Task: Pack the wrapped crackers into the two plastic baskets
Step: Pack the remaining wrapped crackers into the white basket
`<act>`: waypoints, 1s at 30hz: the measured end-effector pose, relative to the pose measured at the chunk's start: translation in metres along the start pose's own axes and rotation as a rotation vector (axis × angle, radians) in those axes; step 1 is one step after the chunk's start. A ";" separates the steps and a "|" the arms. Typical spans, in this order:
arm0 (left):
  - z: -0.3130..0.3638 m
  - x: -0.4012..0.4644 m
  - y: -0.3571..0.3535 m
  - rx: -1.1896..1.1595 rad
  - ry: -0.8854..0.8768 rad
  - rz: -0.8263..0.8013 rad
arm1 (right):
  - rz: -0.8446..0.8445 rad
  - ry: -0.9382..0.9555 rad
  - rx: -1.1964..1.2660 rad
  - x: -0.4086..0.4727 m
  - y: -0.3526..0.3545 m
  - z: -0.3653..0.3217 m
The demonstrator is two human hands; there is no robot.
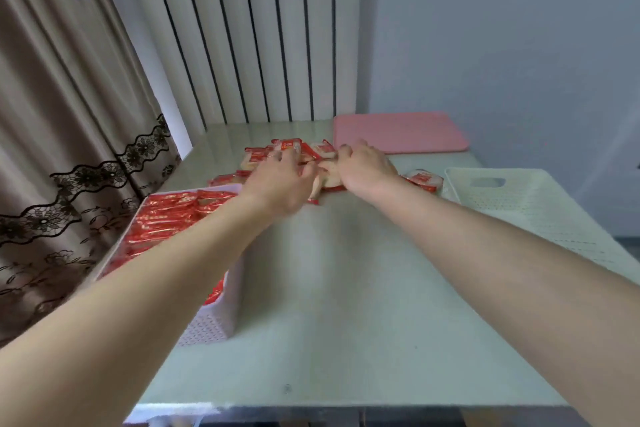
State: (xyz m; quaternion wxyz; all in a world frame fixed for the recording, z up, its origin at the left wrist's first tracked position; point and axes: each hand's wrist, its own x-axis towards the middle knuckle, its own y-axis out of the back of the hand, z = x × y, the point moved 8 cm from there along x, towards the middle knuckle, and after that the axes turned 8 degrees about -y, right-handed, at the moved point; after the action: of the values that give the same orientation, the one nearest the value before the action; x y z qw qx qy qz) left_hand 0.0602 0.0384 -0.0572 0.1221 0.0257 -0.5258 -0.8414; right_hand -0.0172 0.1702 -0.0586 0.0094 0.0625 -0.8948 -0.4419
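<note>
Reaching into the loose pile of wrapped crackers [294, 152] at mid-frame on the bench [346, 288], the left hand [277, 180] and right hand [363, 166] both curl onto packets, between the cracker-filled left basket [221, 319] and the right basket [540, 208].

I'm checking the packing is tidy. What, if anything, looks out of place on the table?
One wrapped cracker lies alone beside the right basket, apart from the cracker pile that both hands are gathering. Nothing looks spilled or damaged.
</note>
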 end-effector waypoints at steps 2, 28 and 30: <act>0.054 0.004 -0.024 -0.102 -0.054 -0.069 | 0.093 -0.067 -0.125 0.014 0.039 0.045; 0.086 -0.031 -0.096 -0.177 0.138 -0.798 | -0.100 -0.201 -0.462 -0.004 0.086 0.136; 0.068 -0.036 -0.088 -0.176 0.212 -0.827 | -0.150 -0.158 -0.489 -0.007 0.068 0.119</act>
State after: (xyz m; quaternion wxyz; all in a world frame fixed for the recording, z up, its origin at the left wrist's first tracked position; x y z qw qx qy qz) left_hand 0.0676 0.1433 -0.1084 -0.1702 0.3098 -0.3822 -0.8538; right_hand -0.0264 0.3063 -0.0767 -0.0782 0.0898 -0.7522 -0.6480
